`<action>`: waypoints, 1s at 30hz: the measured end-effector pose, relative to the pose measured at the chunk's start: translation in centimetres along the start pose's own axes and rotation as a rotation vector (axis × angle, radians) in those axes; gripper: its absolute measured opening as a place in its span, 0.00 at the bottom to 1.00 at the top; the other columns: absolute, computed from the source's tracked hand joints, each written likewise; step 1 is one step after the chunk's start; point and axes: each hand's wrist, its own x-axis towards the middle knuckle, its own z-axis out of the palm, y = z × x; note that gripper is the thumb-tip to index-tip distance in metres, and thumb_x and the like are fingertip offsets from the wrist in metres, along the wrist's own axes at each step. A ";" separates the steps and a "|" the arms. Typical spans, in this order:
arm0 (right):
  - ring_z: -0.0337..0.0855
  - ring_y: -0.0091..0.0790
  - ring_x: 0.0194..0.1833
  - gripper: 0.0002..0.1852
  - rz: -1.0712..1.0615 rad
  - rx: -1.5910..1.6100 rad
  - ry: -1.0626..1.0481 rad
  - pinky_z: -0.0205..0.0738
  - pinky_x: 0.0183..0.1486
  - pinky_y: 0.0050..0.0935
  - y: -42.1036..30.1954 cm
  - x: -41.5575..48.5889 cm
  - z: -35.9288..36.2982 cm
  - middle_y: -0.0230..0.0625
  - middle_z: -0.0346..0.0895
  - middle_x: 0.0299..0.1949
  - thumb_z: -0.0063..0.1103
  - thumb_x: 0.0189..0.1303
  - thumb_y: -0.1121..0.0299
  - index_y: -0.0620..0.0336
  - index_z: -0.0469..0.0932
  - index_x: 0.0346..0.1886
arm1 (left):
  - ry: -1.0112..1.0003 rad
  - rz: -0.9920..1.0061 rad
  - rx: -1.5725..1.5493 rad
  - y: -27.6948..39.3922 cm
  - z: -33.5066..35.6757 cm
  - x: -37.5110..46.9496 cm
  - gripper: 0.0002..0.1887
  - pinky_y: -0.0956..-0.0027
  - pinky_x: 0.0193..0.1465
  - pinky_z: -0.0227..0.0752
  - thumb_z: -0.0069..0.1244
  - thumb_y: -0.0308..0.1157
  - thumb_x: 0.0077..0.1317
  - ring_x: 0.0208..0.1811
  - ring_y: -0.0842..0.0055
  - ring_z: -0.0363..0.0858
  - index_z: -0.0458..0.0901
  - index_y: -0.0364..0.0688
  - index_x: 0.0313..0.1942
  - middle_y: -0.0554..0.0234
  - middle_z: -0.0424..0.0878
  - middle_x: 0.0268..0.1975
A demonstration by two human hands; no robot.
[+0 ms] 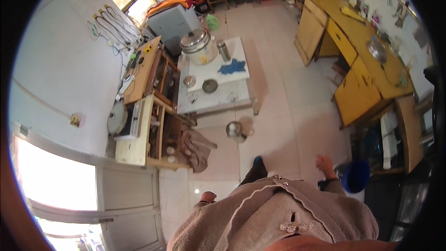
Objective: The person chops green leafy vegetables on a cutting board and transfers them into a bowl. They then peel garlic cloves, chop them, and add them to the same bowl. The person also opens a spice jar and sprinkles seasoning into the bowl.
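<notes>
My left hand hangs low beside my cardigan, its fingers partly hidden, and no object shows in it. On the other side, my right hand is loosely curled with nothing visible in it; a blue bucket is nearest to it. Ahead on the tiled floor stands a shiny metal kettle. Beyond it, a low white table bears a large electric cooker with a metal lid, a steel vacuum flask, a blue cloth, a dark round lid and a small metal bowl.
On the left are a wooden bench, a stove with a pan, and a brown cloth hanging low. A yellow desk with a leaning wooden panel lines the right. A green jug stands farther back.
</notes>
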 end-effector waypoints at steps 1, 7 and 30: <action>0.83 0.33 0.26 0.18 0.164 0.161 0.023 0.76 0.24 0.30 1.3 0.7 0.0 0.39 0.82 0.32 0.57 0.61 0.69 0.64 0.79 0.55 | -0.177 -0.068 -0.113 -2.4 -1.7 5.3 0.14 0.54 0.49 0.78 0.50 0.40 0.57 0.47 0.57 0.84 0.87 0.44 0.36 0.52 0.87 0.41; 0.73 0.33 0.19 0.04 0.641 0.485 -0.256 0.67 0.19 0.34 4.3 6.7 -3.9 0.33 0.70 0.18 0.53 0.58 0.70 0.57 0.71 0.28 | -0.228 -0.492 -0.728 -11.3 -20.2 33.1 0.18 0.50 0.53 0.74 0.44 0.43 0.60 0.47 0.49 0.81 0.87 0.40 0.36 0.46 0.86 0.39; 0.80 0.29 0.28 0.24 0.261 0.220 0.041 0.72 0.25 0.28 -30.8 89.5 -31.9 0.36 0.80 0.34 0.57 0.58 0.70 0.65 0.75 0.59 | -0.413 -0.617 -0.665 -25.6 -36.8 89.2 0.17 0.53 0.52 0.75 0.48 0.44 0.57 0.47 0.52 0.82 0.89 0.42 0.34 0.47 0.87 0.40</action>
